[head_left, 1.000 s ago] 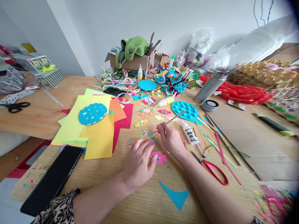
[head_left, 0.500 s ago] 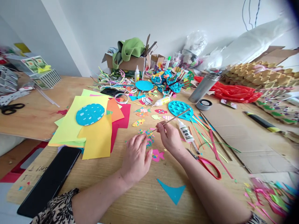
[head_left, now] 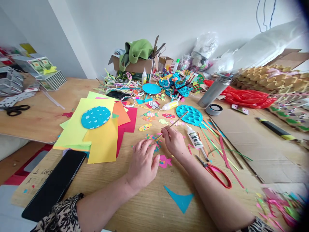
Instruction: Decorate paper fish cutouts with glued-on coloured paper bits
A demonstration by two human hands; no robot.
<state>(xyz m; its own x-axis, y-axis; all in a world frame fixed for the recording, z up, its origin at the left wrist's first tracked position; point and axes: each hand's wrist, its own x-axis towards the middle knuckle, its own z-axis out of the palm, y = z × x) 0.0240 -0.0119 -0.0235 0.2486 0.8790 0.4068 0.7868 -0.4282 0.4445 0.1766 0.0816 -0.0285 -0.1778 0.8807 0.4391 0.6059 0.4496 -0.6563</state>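
Observation:
My right hand [head_left: 175,143] pinches a thin wooden stick [head_left: 178,120], its lower tip down among tiny coloured paper bits [head_left: 157,147] on the table. Beside that pile, my left hand [head_left: 143,161] lies palm down with its fingers stretched out, partly covering the bits. A pink paper fish [head_left: 165,161] with small coloured pieces on it lies between my hands. Beyond them are several decorated paper fish, among them a yellow one [head_left: 145,127]. A white glue bottle [head_left: 194,137] lies right of my right hand, and red-handled scissors [head_left: 219,175] lie by my right forearm.
Coloured paper sheets [head_left: 102,148] and a black phone [head_left: 54,185] lie on the left. A blue scrap [head_left: 181,199] is in front. Paper strips [head_left: 225,153], cardboard [head_left: 248,145], a steel flask [head_left: 213,92] and a cutter knife [head_left: 275,129] are on the right. A filled box [head_left: 132,62] stands behind.
The stick now stands at a steeper slant in my right hand, its tip still among the paper bits. The left hand stays flat beside them. The whole view has shifted slightly.

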